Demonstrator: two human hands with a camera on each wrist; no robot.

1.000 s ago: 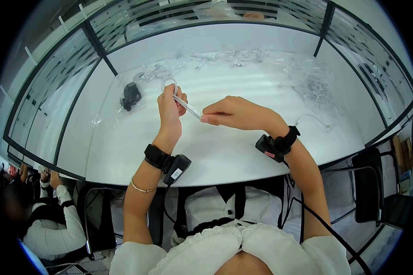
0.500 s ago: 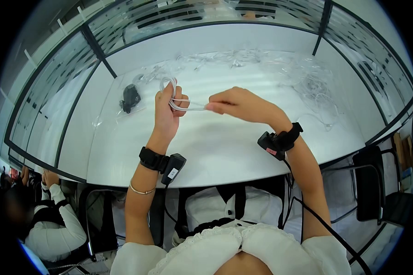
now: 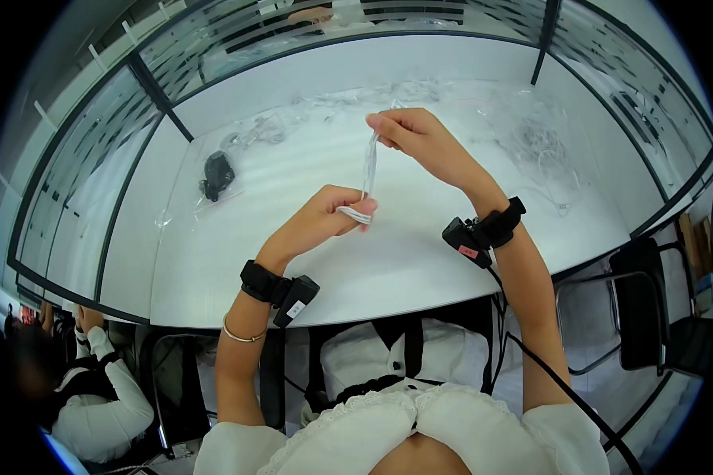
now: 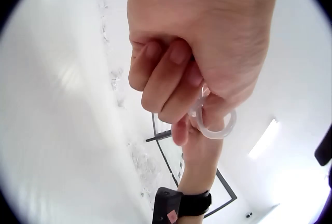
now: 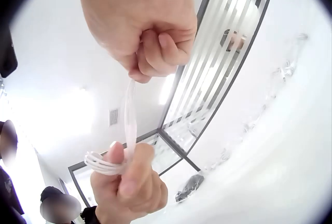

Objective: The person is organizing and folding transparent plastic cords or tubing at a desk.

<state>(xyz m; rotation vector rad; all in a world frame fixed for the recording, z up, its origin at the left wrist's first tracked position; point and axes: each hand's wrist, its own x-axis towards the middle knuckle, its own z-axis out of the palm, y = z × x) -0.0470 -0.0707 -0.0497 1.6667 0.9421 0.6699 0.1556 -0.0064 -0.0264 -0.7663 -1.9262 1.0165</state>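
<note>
A coiled white cable [image 3: 355, 214] loops around the thumb of my left hand [image 3: 334, 214], whose fingers grip it low over the table. From the coil [image 5: 104, 165], a doubled strand [image 5: 130, 117] rises taut to my right hand [image 5: 148, 32]. The right hand [image 3: 420, 138] pinches the strand's upper end between thumb and fingertips, farther from my body than the left. In the left wrist view the curled fingers [image 4: 168, 79] face the camera, and a white loop [image 4: 217, 131] sticks out beside them.
White cables in clear bags [image 3: 543, 150] lie at the table's right. More bagged cables [image 3: 257, 131] run along the back. A black item in a clear bag [image 3: 218, 172] lies at the left. Partition panels [image 3: 356, 67] enclose the table; another person [image 3: 107, 404] sits at the lower left.
My right hand has moved up and away, drawing the strand from sideways to nearly upright in the head view. The left hand has turned inward and come down and right with the coil.
</note>
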